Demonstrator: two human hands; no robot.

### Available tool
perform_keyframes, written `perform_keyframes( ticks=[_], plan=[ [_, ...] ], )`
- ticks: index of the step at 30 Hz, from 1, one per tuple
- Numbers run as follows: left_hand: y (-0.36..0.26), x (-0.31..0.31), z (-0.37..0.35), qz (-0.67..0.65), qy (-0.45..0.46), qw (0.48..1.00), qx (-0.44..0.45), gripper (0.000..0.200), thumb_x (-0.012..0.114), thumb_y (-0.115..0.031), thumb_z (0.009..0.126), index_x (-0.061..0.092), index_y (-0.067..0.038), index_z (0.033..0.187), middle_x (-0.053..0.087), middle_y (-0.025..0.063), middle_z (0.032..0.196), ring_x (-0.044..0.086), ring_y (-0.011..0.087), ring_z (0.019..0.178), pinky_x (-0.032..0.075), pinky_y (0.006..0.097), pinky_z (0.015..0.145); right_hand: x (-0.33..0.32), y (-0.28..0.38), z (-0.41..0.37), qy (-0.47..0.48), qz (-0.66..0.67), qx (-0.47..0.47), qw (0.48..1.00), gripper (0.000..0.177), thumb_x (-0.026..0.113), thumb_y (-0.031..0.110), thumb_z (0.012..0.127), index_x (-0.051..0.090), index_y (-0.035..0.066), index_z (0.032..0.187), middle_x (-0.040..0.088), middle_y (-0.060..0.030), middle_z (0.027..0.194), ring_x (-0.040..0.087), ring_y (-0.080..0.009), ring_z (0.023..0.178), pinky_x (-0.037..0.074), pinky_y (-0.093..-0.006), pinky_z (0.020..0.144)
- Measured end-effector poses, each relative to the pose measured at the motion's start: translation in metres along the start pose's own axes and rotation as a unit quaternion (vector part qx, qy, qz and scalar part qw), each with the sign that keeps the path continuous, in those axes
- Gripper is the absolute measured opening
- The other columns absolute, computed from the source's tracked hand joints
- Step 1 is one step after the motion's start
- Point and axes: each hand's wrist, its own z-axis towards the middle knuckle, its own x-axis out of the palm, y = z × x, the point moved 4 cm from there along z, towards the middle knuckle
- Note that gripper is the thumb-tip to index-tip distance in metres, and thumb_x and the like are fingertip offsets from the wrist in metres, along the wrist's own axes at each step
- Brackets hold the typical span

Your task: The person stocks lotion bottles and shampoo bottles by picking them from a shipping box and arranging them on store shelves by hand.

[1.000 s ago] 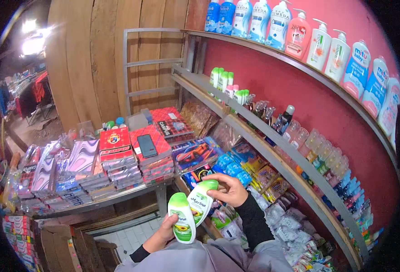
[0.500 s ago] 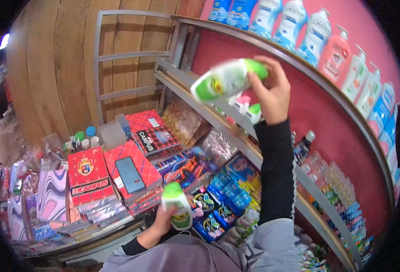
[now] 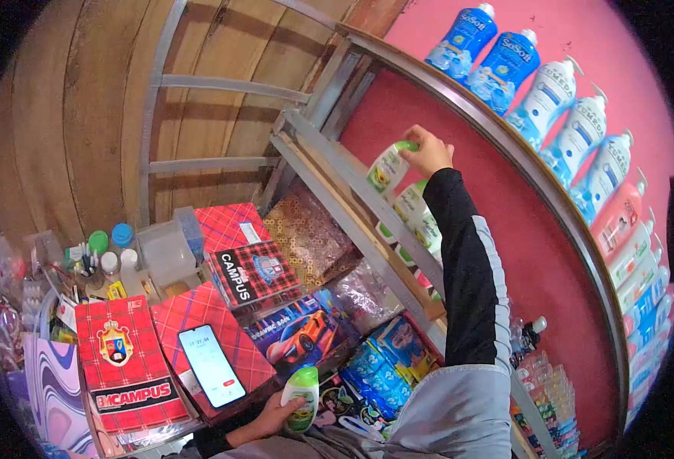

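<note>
My right hand is closed around the green cap of a white and green bottle, which stands upright, slightly tilted, at the middle shelf. Just beside it on that shelf are more green and white bottles. Low in the view, my left hand grips a second white and green bottle by its side, its green cap up. Left of that bottle, a phone with a lit screen lies on a red plaid book.
Large pump bottles line the upper shelf at the right. Red CAMPUS books, a drawing book, a clear plastic box and blue packets lie below. A metal frame stands against the wooden wall.
My right hand has brought its bottle from mid-air to the shelf and turned it upright. The view has shifted, and the phone's screen is now lit. My left hand still holds its bottle.
</note>
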Motion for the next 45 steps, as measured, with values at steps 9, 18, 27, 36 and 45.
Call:
perform_keyframes(
  ticks=[9,18,27,36,45],
  plan=[
    [0.008,-0.023,0.014,0.046,-0.042,0.998,0.009,0.032,0.055,-0.023,0.092,0.056,0.002,0.112,0.063,0.0073,0.101,0.059,0.0142,0.091,0.047,0.0298,0.081,0.027,-0.014,0.011,0.143,-0.026,0.040,0.988,0.033,0.074,0.033,0.063,0.064,0.021,0.091,0.067,-0.0034,0.091,0.061,-0.0246,0.095,0.032,-0.0457,0.088],
    [0.007,-0.017,0.016,0.005,-0.038,0.999,-0.011,0.035,0.054,-0.025,0.092,0.054,0.001,0.115,0.062,0.0067,0.103,0.058,0.0148,0.093,0.047,0.0307,0.083,0.032,-0.027,0.016,0.172,-0.012,0.040,0.984,0.034,0.074,0.033,0.063,0.065,0.020,0.092,0.066,-0.0068,0.100,0.059,-0.0260,0.103,0.032,-0.0464,0.092],
    [0.003,-0.014,0.018,0.013,-0.034,0.999,-0.001,0.040,0.055,-0.031,0.092,0.054,0.001,0.115,0.062,0.0080,0.103,0.059,0.0150,0.093,0.047,0.0311,0.082,0.058,-0.065,0.034,0.128,0.120,0.018,0.984,0.053,0.072,0.040,0.068,0.060,0.019,0.115,0.061,-0.0062,0.118,0.055,-0.0252,0.112,0.033,-0.0473,0.098],
    [-0.017,0.022,0.029,-0.117,0.043,0.991,0.058,0.052,0.056,-0.039,0.087,0.046,0.000,0.120,0.061,0.0166,0.103,0.062,0.0278,0.093,0.051,0.0408,0.081,-0.012,0.153,-0.171,0.329,0.248,-0.365,0.835,0.035,0.065,0.031,0.076,0.061,0.005,0.100,0.064,-0.0173,0.085,0.062,-0.0344,0.080,0.050,-0.0419,0.073],
    [-0.044,0.040,0.024,-0.066,0.108,0.982,0.138,0.059,0.058,-0.041,0.087,0.040,0.000,0.126,0.059,0.0149,0.109,0.061,0.0253,0.099,0.049,0.0390,0.086,0.010,0.150,-0.266,0.500,0.370,-0.338,0.706,0.035,0.065,0.026,0.075,0.058,0.006,0.103,0.064,-0.0163,0.088,0.063,-0.0336,0.083,0.049,-0.0424,0.074]
  ],
)
